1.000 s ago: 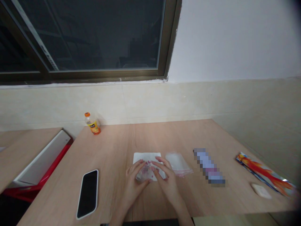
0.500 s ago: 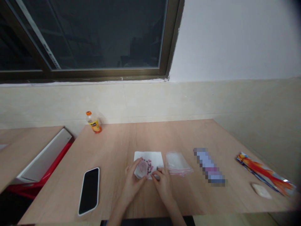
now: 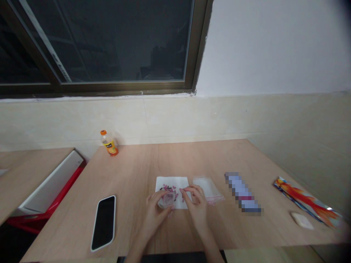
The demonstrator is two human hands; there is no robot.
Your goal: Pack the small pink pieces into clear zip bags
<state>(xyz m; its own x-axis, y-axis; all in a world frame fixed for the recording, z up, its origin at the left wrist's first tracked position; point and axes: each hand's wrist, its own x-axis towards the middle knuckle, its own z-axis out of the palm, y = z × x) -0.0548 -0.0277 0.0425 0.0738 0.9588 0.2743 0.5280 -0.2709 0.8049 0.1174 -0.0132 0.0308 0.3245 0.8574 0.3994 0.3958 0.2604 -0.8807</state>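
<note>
My left hand is wrapped round a small clear plastic cup, tilted so that its mouth shows. The cup is over a white sheet of paper. Small pink and black pieces lie scattered on the paper beside the cup; a few are near its right edge. My right hand is over the right side of the sheet, its thumb and forefinger close together in a pinch. What sits between those fingertips is too small to make out.
To the right are a clear zip bag, a blurred-out flat item, a shiny orange packet and a whitish block. A phone lies at left. An orange-capped bottle stands by the wall.
My right hand has moved up and to the right, away from the cup. The cup has shifted slightly right and more of the pieces show behind it.
</note>
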